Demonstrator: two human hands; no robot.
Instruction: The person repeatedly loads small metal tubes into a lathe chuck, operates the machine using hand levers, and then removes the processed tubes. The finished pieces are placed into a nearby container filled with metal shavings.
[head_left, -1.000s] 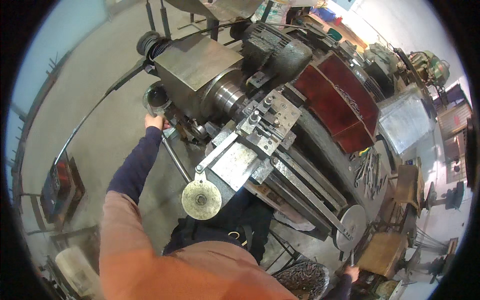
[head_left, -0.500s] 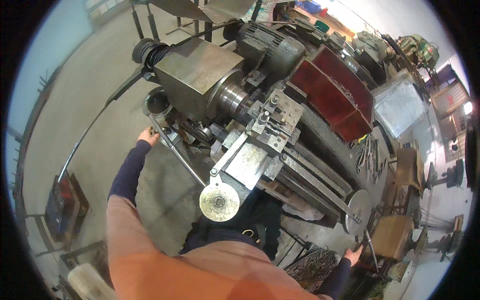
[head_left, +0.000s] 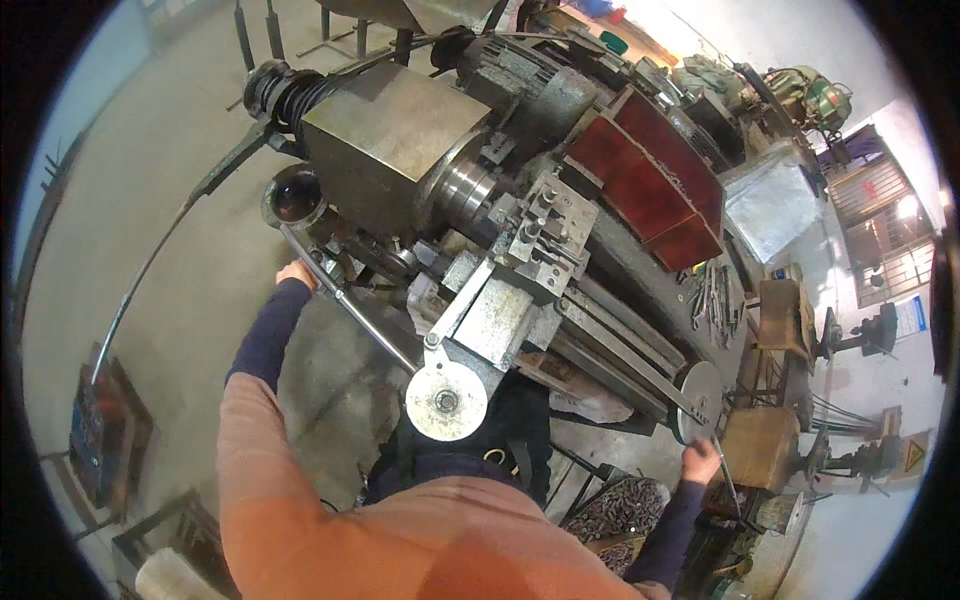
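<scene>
A metal lathe [head_left: 400, 120] with a boxy headstock and bright round spindle end lies in front of me. At its left, my left hand [head_left: 298, 274] is beside a slanted metal lever [head_left: 345, 298]. Its fingers curl in, partly hidden, around something I cannot make out. The lever runs down toward a round pale disc [head_left: 446, 400] at the carriage's near end. Far to the right, my right hand [head_left: 701, 461] is closed just below a grey handwheel [head_left: 697, 405], beside a thin metal rod [head_left: 730, 480]; what it grips is hidden.
A dark red sheet-metal box [head_left: 650, 190] and a pile of wrenches [head_left: 715, 305] lie behind the lathe bed. A sack of metal pieces [head_left: 620, 505] is near my right forearm. A long curved bar [head_left: 165, 250] extends at left toward a dark stand [head_left: 105, 430].
My right hand has risen closer to the handwheel, and its fingers look more curled. My left hand stays beside the lever. The whole view has shifted slightly.
</scene>
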